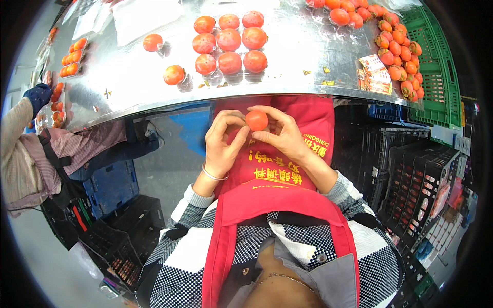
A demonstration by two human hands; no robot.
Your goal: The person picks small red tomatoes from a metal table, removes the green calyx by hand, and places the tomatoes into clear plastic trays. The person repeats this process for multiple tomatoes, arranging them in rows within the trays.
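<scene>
Both hands hold one small orange fruit (256,120) just below the edge of the shiny tabletop (287,77). The left hand (223,141) has its grip closed on the fruit's left side. The right hand (281,134) has its grip closed on the right side. On the tabletop above the fruit sit nine more fruits in a clear tray (229,43). A green crate (436,66) lies far to the right.

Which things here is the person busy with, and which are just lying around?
Busy with:
- persimmon, held by left hand and right hand
- packed persimmons on the metal table

Lying around:
- green crate
- printed cards
- black crates
</scene>
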